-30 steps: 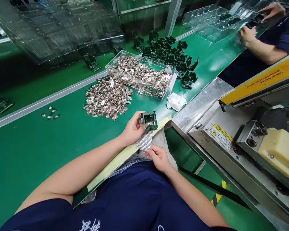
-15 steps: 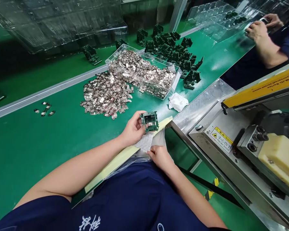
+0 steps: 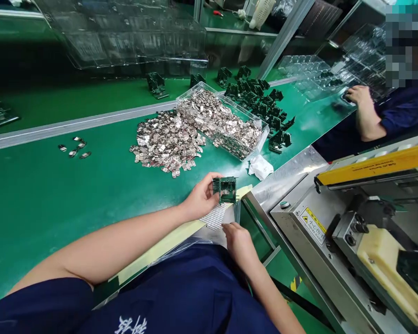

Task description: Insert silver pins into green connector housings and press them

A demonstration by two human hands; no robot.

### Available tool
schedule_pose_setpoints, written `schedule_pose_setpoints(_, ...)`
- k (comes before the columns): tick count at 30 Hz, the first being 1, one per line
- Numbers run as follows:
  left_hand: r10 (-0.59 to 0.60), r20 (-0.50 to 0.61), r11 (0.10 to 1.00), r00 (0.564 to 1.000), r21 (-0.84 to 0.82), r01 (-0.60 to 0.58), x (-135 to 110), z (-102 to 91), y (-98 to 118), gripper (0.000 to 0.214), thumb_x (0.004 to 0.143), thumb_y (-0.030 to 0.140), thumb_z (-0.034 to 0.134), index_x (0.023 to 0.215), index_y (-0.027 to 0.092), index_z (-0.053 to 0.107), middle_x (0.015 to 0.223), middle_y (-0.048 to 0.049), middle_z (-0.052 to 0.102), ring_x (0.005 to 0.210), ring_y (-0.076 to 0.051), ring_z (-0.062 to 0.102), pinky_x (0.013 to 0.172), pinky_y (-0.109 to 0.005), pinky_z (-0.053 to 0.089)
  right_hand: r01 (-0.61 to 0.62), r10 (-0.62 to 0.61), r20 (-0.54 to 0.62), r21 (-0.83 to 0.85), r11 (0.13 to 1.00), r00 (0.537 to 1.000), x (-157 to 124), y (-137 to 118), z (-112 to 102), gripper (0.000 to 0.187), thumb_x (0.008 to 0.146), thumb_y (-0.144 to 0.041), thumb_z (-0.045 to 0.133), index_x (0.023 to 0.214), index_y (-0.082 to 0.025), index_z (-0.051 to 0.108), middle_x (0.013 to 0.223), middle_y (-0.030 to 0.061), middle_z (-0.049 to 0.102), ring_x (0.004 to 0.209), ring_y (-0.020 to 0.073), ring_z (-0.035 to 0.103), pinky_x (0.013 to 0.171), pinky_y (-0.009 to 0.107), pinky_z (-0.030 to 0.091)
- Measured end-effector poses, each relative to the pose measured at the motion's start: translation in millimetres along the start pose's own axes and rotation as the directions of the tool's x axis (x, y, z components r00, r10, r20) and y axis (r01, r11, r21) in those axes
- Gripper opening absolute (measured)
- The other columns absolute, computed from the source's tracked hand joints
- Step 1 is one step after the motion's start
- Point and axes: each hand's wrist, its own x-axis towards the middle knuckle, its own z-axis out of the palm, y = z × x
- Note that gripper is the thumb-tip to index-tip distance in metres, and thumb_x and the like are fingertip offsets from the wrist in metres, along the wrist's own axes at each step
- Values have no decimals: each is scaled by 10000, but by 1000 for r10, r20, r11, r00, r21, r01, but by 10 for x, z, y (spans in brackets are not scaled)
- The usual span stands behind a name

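My left hand point(image 3: 202, 199) is closed around one side of a dark green plastic housing point(image 3: 227, 190), a boxy part with an open middle. Just under it lies a sheet of small whitish labels point(image 3: 214, 217) in rows, on the table's edge by my lap. My right hand point(image 3: 240, 242) is beside the lower right corner of that sheet, thumb and fingers pinched together. Whatever those fingertips hold, if anything, is too small to make out. Beyond my left hand spreads a heap of small shiny metal pieces point(image 3: 167, 144).
A clear plastic box point(image 3: 263, 139) of metal pieces stands behind the heap, with several green housings point(image 3: 254, 97) past it. A crumpled white wad point(image 3: 261, 167) lies near the table corner. At right is a machine point(image 3: 299, 208) with a warning label. A co-worker's hand point(image 3: 359, 95) is farther back.
The view has shifted, so the bench sits differently in it. The housing is turned a little in my left hand. My right fingertips have moved from the label sheet toward its right side.
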Motion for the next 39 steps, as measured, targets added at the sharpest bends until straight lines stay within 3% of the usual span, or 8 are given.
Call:
schedule_pose_setpoints(6,-3,-5,994,1000,105,3,-71,22,26,352,870,316,619,1152,191,449,891,-30,589,790,-136,592,732,-255,492,42,123,-389,391,920,913,101,-274,-554,127,860,-324,662,845,-200,689,731,27,675,637,173,638,589,278,522)
schedule_pose_setpoints(10,-5,-6,995,1000,96,5,-119,40,12,349,896,353,587,1174,200,441,941,-44,595,787,-141,601,716,-263,507,232,-44,-574,259,937,817,329,-522,-594,59,885,-243,613,867,-206,655,890,51,625,853,198,604,771,354,501)
schedule_pose_setpoints(14,22,10,994,1000,104,-23,-139,45,6,350,907,370,572,1189,206,444,909,-41,608,788,-154,616,726,-279,521,296,-173,-621,101,950,765,499,-640,-534,48,875,-199,585,892,-215,627,1101,93,591,1060,244,563,916,451,448)
schedule_pose_setpoints(23,45,60,974,997,221,-57,-163,30,21,319,931,276,503,1234,219,421,924,-49,616,811,-170,623,740,-298,525,235,-148,-605,66,970,782,571,-685,-523,96,878,-266,599,791,-229,612,1127,103,586,1115,270,538,949,475,439)
schedule_pose_setpoints(27,48,54,955,997,291,-62,-181,30,32,315,936,260,489,1242,215,425,894,-46,620,770,-163,618,686,-272,513,195,-32,-549,242,950,835,578,-690,-517,171,873,-297,596,726,-213,569,1046,93,606,1015,241,568,875,407,469)
schedule_pose_setpoints(31,36,79,948,996,312,-59,-179,29,57,309,941,298,496,1229,210,428,875,-38,602,688,-137,594,630,-250,501,156,137,-444,563,812,885,601,-682,-439,243,842,-360,634,698,-195,530,966,78,619,854,193,588,687,304,494)
schedule_pose_setpoints(36,-2,111,979,994,200,-20,-164,41,95,397,904,408,564,1214,204,425,930,-55,600,724,-144,615,685,-277,543,169,253,-373,798,578,893,588,-611,-370,310,782,-402,710,715,-195,490,857,33,644,676,140,589,619,278,515)
schedule_pose_setpoints(39,-58,78,990,995,134,48,-160,76,126,457,871,434,610,1221,216,415,1020,-69,588,836,-168,628,755,-308,566,203,177,-389,756,622,904,461,-490,-481,260,803,-365,700,967,-205,577,1086,91,653,935,212,631,726,321,546)
